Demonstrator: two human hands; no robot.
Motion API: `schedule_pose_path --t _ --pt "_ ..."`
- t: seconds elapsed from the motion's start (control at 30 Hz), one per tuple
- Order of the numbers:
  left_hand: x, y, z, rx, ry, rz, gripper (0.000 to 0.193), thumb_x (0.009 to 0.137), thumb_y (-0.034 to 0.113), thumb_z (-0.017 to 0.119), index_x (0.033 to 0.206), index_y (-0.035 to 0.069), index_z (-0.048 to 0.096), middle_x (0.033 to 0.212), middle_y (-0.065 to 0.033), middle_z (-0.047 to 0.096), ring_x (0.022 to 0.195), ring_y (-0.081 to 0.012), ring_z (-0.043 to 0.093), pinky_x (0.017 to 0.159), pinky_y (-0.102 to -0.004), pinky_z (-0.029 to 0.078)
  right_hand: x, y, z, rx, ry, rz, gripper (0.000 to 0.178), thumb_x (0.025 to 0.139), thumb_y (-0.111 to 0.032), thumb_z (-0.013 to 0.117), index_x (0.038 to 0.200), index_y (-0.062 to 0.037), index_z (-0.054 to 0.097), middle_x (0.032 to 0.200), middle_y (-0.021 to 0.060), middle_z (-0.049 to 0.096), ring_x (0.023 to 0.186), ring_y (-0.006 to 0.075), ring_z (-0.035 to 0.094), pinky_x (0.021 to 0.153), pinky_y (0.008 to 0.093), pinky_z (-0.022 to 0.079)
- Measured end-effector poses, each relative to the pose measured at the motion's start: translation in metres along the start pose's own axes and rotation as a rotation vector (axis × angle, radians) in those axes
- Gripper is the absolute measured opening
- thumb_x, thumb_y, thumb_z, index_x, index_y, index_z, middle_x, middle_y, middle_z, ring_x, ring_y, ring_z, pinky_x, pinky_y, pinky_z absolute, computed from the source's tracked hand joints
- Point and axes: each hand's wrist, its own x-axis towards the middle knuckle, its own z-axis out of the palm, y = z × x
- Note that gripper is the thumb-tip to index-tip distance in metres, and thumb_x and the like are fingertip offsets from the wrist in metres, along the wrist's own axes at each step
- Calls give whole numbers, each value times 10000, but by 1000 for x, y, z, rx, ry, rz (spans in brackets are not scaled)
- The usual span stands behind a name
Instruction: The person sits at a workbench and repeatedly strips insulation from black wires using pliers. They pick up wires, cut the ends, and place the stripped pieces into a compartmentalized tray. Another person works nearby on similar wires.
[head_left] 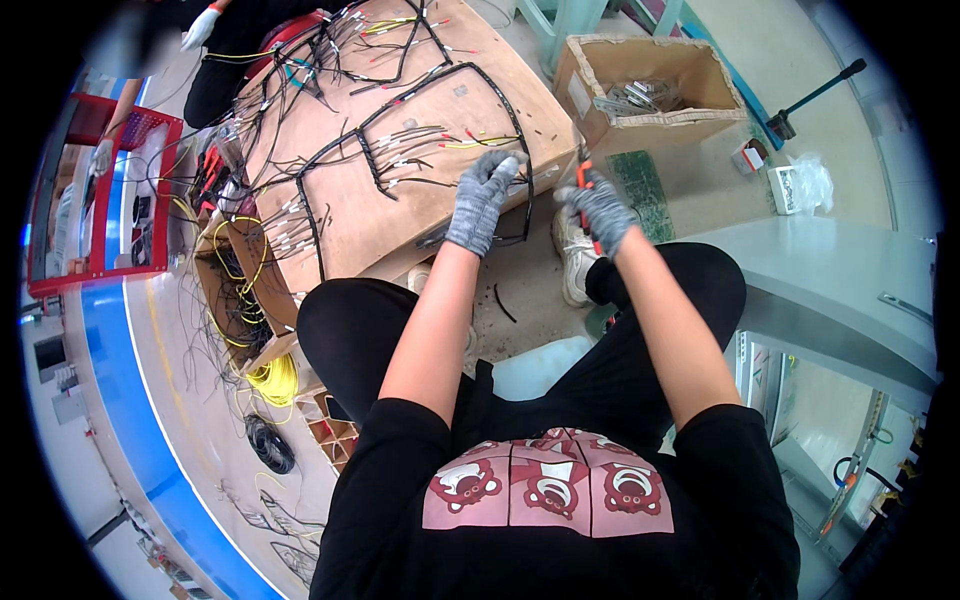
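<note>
My left hand (482,205), in a grey knit glove, is closed at the board's near right edge. Its bent fingertips meet a black-wrapped wire harness (500,92) there; the exact grip is partly hidden. My right hand (603,210), gloved alike, wraps round red-handled pliers (584,178), held upright just off the board's right corner. How far their jaws stand apart is too small to tell. The harness branches over the wooden board (410,222), with bare-ended black wires, white labels and some red and yellow leads. One tail of it hangs past the board's edge beside my left hand.
An open cardboard box (672,118) with metal pieces stands beyond my right hand. Across the board, a co-worker's white-gloved hand (201,28) shows. Left lie a box of wires (245,290), a yellow coil (275,380) and a black coil (268,445). A grey table (830,275) flanks my right knee.
</note>
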Motion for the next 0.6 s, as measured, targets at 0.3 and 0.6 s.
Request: schedule_pose_path --t 0.3,0.6 --pt "-85 -34 -20 -204 468 92 328 886 135 502 1187 7 478 1096 -54 522 944 -98 474 858 -221 369 18 77 49 -39 19 171 225 721 -85 656 812 -95 450 572 11 495 442 106 483 366 246 382" --pt "-107 -86 -30 -643 416 -301 162 889 295 516 938 142 529 663 37 480 456 -49 355 381 -186 292 12 65 39 331 -129 281 90 785 -13 559 835 -26 485 751 114 599 499 141 525 407 283 442"
